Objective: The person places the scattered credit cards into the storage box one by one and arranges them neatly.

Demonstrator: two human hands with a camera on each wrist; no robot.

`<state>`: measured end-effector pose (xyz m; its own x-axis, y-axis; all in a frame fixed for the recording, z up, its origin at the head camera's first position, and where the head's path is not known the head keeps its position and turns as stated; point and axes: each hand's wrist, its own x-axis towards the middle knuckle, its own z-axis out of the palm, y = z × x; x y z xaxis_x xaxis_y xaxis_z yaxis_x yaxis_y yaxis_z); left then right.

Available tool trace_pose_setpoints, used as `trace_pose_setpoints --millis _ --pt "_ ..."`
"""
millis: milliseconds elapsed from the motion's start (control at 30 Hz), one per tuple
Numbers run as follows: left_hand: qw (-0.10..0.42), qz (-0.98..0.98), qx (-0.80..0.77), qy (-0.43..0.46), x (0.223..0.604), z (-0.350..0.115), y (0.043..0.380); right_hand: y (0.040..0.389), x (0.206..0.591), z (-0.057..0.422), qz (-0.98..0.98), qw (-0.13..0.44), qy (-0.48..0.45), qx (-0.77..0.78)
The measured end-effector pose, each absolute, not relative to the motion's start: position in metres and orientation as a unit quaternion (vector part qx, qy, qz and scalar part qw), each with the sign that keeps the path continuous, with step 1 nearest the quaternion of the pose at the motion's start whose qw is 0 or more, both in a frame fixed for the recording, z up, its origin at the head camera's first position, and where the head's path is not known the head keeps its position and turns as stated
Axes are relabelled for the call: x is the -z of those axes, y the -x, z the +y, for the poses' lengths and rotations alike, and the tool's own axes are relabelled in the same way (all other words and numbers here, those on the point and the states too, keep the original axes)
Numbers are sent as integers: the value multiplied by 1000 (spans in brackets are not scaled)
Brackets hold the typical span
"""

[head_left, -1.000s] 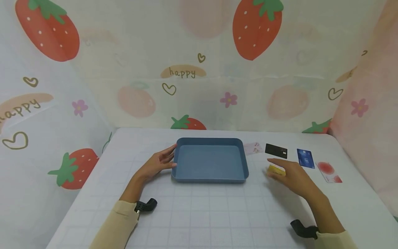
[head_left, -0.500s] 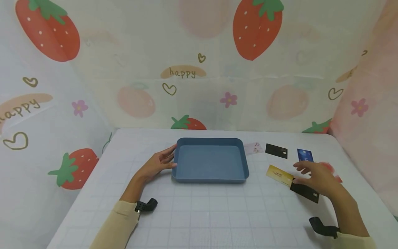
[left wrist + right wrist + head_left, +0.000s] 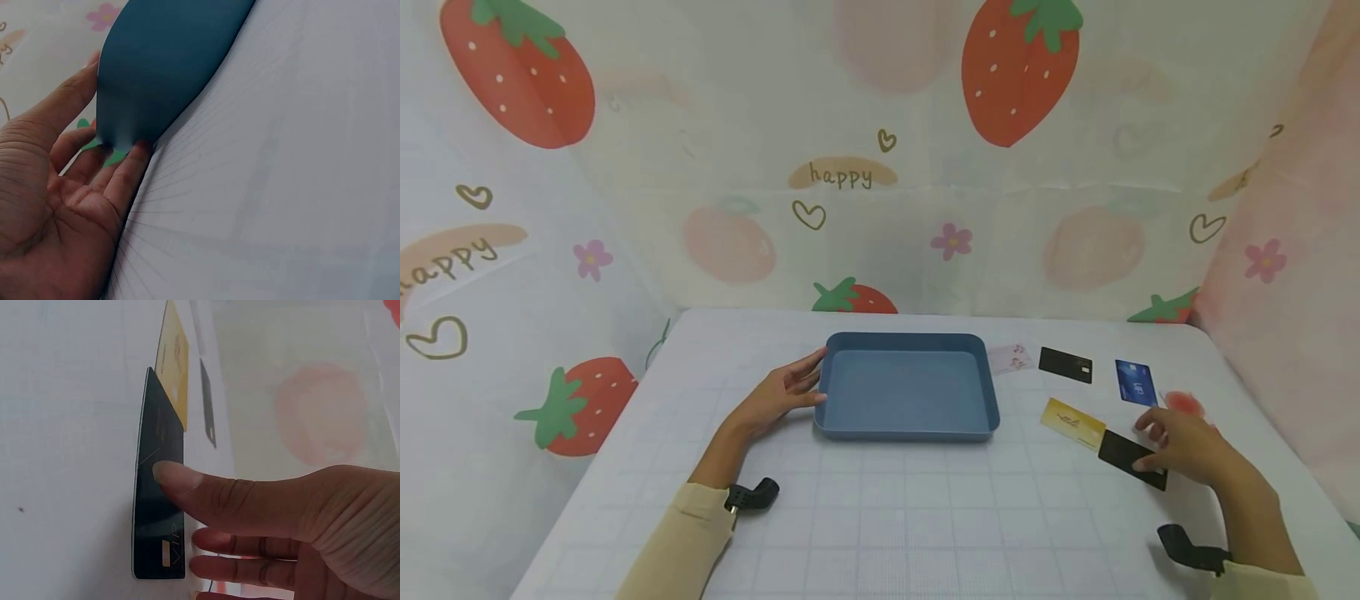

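Left hand (image 3: 781,393): grip unclenched, touching left end of blue rectangular tray (image 3: 906,396), near tabletop's (image 3: 865,517) far edge. Right hand (image 3: 1187,446): grip loose, thumb over black rectangular card (image 3: 1122,450), toward right edge.

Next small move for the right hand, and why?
Probably lower the fingers of the right hand to the edge of the thin black rectangular card and close them toward the thumb. The thumb's tip overlies the card's face, while the other fingers look clear of its edge, so no pinch shows yet.
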<state>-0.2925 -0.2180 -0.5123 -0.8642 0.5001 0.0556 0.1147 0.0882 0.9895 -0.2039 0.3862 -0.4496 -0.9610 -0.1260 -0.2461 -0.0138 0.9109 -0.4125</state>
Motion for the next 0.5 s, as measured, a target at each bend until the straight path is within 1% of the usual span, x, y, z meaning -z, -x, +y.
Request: trace_pose_setpoints --millis 500 --pt "153 717 -648 -209 515 -219 296 207 457 391 968 165 33 186"
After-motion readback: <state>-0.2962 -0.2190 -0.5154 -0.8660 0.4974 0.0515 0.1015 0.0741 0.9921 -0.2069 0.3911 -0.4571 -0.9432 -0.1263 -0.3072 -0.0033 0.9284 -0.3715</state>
